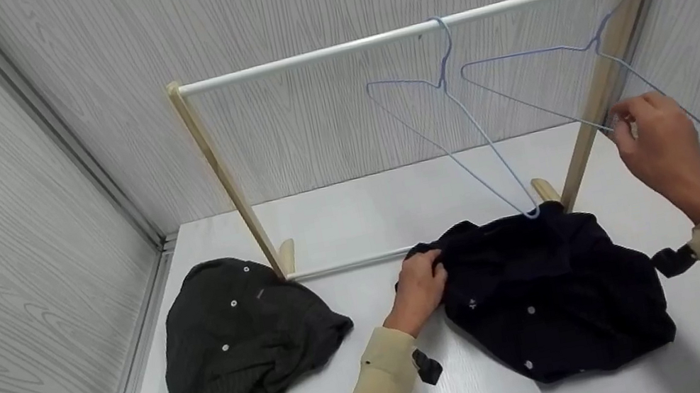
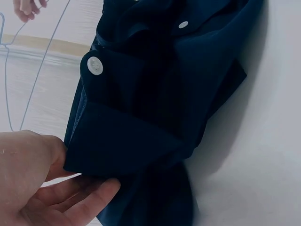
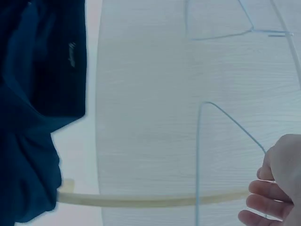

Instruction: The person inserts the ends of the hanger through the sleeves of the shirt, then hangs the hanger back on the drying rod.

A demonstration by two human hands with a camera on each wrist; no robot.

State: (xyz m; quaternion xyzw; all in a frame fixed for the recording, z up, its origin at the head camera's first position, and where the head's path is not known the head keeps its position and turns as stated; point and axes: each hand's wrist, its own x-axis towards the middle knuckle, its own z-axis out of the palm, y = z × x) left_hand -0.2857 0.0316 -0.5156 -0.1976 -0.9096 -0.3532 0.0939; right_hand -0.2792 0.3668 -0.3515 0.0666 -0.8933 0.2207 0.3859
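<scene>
A dark navy shirt [image 1: 555, 297] with white buttons lies bunched on the table, partly under the rack's right side. My left hand [image 1: 419, 289] pinches its left edge; the left wrist view shows the folded cloth between thumb and fingers. Two blue wire hangers hook over the rack's white top rail. The right-hand hanger [image 1: 530, 53] is tilted, and my right hand [image 1: 661, 145] grips its lower wire with curled fingers. The other hanger [image 1: 482, 126] hangs free, its lower corner in front of the navy shirt.
The clothes rack [image 1: 311, 56] has wooden side posts and a white lower bar [image 1: 351, 264]. At the left of the white table [image 1: 351, 203] lies a dark green buttoned garment [image 1: 239, 345]. Wood-grain panels [image 1: 48, 278] close in the back and both sides.
</scene>
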